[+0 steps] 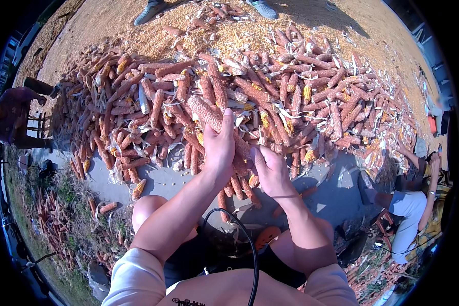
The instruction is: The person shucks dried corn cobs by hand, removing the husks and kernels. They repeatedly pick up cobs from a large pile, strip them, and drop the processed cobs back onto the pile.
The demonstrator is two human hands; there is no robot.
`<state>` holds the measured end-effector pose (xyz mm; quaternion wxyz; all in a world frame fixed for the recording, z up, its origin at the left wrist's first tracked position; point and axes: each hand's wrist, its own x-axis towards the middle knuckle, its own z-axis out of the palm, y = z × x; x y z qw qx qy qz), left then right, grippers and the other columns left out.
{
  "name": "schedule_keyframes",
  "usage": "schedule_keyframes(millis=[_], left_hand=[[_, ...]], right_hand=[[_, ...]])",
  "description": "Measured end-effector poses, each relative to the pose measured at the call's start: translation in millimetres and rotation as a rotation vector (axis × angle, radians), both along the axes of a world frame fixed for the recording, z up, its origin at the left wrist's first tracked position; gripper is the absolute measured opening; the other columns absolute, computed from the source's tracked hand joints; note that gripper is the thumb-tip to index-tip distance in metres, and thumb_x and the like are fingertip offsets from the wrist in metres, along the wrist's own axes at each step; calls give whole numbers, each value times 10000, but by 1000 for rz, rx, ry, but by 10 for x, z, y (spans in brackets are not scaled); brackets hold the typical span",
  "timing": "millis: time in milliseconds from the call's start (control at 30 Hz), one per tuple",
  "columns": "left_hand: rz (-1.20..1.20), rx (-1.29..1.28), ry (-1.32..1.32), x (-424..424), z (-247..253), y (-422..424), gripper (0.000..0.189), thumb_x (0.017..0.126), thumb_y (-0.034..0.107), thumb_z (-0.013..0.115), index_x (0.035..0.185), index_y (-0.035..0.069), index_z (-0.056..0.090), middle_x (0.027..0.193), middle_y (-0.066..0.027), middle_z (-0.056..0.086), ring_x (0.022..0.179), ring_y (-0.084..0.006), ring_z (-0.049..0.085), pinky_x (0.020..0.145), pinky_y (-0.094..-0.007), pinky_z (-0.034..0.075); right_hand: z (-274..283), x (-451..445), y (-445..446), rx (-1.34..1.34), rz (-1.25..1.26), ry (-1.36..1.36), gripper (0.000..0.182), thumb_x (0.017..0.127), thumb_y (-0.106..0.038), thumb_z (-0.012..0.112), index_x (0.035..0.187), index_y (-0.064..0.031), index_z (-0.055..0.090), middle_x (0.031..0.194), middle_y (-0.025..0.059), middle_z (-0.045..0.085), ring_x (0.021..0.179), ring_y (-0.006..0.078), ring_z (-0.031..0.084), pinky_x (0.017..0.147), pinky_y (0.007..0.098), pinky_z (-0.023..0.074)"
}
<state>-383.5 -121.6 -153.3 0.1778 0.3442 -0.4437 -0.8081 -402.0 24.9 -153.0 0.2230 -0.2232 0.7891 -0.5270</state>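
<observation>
A reddish, mostly bare corn cob (204,111) slants across the middle of the view, above the heap. My left hand (220,151) is wrapped around its middle, thumb pointing up along it. At the cob's lower end, my right hand (269,170) grips with curled fingers, its thumb against the cob. Directly beyond both hands lies a wide heap of corn cobs (252,90), mostly stripped, with pale husk shreds. Some cobs still carry yellow kernels, such as one partly kernelled cob (306,93) on the right.
Loose yellow kernels (118,26) spread behind the heap, where a person's shoes (264,9) stand. A seated person (409,214) is at the right; another person (13,111) is at the left. A black cable (254,244) loops before my chest. Grey pavement (332,191) borders the heap.
</observation>
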Motion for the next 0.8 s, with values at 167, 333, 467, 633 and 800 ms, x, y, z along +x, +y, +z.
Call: schedule_keyframes(millis=[167,333,467,633,800], left_hand=[[16,21,-17,-16,48,44,327,1028,326,583,1195,46,558,948,-3,606,817,-69,525,688,-287,454],[-1,-7,-105,10,69,4,418,1017,345,596,1286,33,521,1137,-76,631,974,-160,629,824,-353,545],[20,-5,-116,0,45,-6,408,1011,357,606,1271,52,530,1111,-58,628,972,-136,593,816,-339,510],[35,53,-82,8,-13,-23,476,993,394,631,1284,41,505,1144,-79,614,1024,-163,567,871,-348,482],[7,26,-71,-17,20,0,428,1003,385,619,1253,50,529,1033,-39,622,902,-120,564,776,-314,488]], right_hand=[[-233,0,36,-30,-40,-188,252,1062,-173,494,931,11,606,695,63,571,595,88,494,551,282,424],[-231,13,-65,-233,-156,-476,259,1069,-222,501,998,-11,634,767,-26,575,657,44,508,577,226,433],[-254,-28,-12,-139,-48,-272,240,1042,-188,549,1003,29,642,711,6,586,642,71,494,570,270,418],[-77,24,-75,-165,-109,-311,216,1032,-161,565,983,34,643,708,12,596,644,61,477,577,273,430],[-157,-5,-11,-150,-52,-195,289,1026,-226,592,956,50,645,689,50,585,646,75,475,588,287,436]])
